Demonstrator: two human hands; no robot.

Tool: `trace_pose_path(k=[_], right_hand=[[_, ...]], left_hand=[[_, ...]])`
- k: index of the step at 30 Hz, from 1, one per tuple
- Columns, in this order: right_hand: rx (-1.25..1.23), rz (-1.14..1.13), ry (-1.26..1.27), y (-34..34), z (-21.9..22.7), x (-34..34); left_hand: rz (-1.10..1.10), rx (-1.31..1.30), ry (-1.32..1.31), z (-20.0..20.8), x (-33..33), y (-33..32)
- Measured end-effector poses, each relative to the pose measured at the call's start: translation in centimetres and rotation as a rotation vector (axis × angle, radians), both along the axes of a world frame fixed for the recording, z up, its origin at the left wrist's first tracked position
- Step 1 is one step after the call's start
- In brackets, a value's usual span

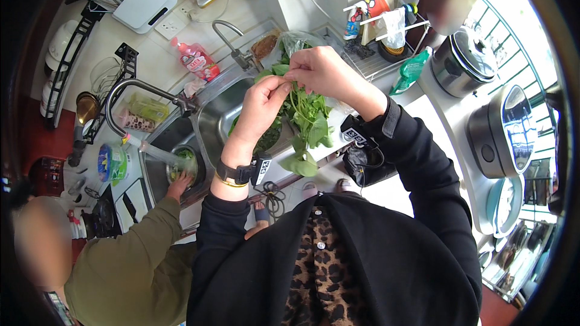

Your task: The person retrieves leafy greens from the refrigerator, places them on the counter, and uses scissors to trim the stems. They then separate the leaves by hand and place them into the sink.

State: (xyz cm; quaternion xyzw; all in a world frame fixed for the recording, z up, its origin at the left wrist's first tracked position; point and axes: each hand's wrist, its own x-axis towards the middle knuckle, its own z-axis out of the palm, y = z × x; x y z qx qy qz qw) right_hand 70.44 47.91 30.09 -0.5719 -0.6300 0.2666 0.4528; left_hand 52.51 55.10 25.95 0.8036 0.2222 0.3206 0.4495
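My left hand (261,107) and my right hand (326,71) meet above the counter edge beside the sink, fingertips pinched together. Between them is a stem of leafy greens (314,130), whose broad leaves hang below the right hand. The exact grip point is hidden by the fingers. Behind my hands, more greens spill from a clear plastic bag (296,38). A bowl of picked leaves (270,137) shows partly under my left wrist, at the right side of the steel sink basin (220,108).
At the left, a co-worker's hand (179,185) reaches into a pot of greens (184,158) under a running faucet (139,83). A pink bottle (198,61) stands behind the sink. A green pouch (411,72), a rice cooker (464,60) and a black appliance (492,139) line the right counter.
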Motion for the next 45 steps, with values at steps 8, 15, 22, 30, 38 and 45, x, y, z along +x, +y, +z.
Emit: trace_pose_path(k=[8,15,22,30,38,45], right_hand=[[-0.082,0.079,0.183,-0.3,-0.4,0.0],[-0.166,0.109,0.347,0.1,-1.1,-0.3],[-0.154,0.012,0.409,0.1,-1.2,-1.0],[-0.202,-0.052,0.402,0.1,-1.2,-0.7],[-0.209,0.009,0.418,0.0,-1.4,-0.2],[-0.163,0.001,0.410,-0.1,-1.8,-0.7]], left_hand=[[-0.045,0.036,0.109,0.2,-0.2,-0.7],[-0.006,-0.324,-0.097,-0.8,0.0,-0.9],[0.079,-0.741,-0.139,-1.6,-1.7,0.3],[-0.217,-0.626,-0.024,-1.8,-2.5,0.4],[-0.340,-0.463,0.005,-1.4,-1.8,0.6],[-0.215,-0.362,-0.027,-1.9,-1.6,0.2]])
